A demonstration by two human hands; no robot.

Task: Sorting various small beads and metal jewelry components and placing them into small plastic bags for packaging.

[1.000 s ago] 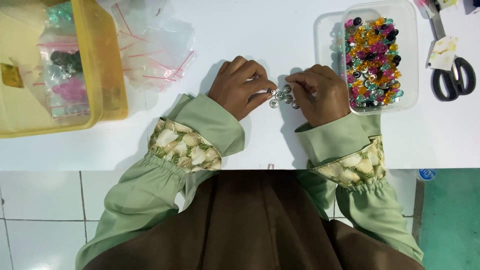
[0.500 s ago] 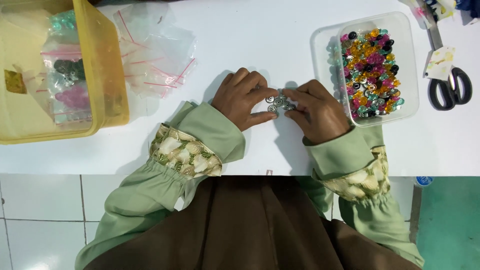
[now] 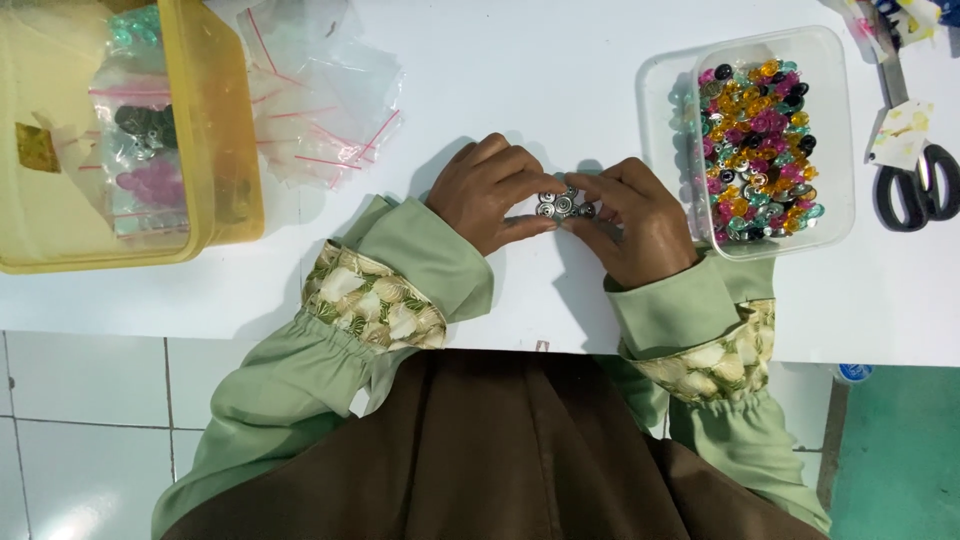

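On the white table (image 3: pixel 560 90), my left hand (image 3: pixel 487 192) and my right hand (image 3: pixel 632 218) meet fingertip to fingertip around a small cluster of silver round beads (image 3: pixel 563 204). Both hands pinch the cluster from either side, just above the tabletop. A clear plastic tub (image 3: pixel 830 140) filled with mixed coloured beads (image 3: pixel 757 150) stands right beside my right hand. Green sleeves with patterned cuffs cover both wrists.
A yellow plastic box (image 3: pixel 215 140) holding bagged beads stands at the far left. Several empty clear zip bags (image 3: pixel 318 95) lie next to it. Black-handled scissors (image 3: pixel 915 180) lie at the right edge. The table's near edge runs across the middle, with tiled floor below.
The two hands have drawn together, gathering the silver beads into one tight cluster between the fingertips. The view has shifted slightly.
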